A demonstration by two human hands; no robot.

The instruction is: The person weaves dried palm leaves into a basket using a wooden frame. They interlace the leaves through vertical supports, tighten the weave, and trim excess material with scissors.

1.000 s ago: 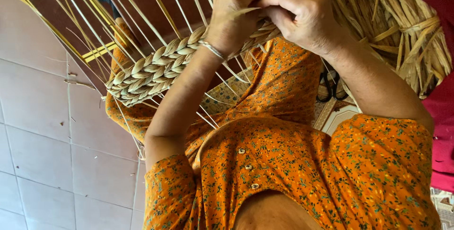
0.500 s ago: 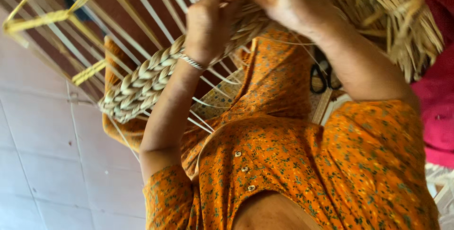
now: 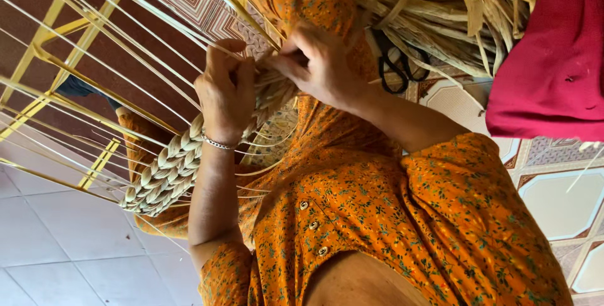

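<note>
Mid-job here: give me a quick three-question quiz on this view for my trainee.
1. True or false: the left hand, the one with the bracelet, grips the straw braid.
2. What lies beside the straw bundle? A scissors, B hammer, C cup.
3. Fill in: the wire frame behind the braid is coloured ____.

Key: 1 true. 2 A, the black scissors. 3 yellow.
</note>
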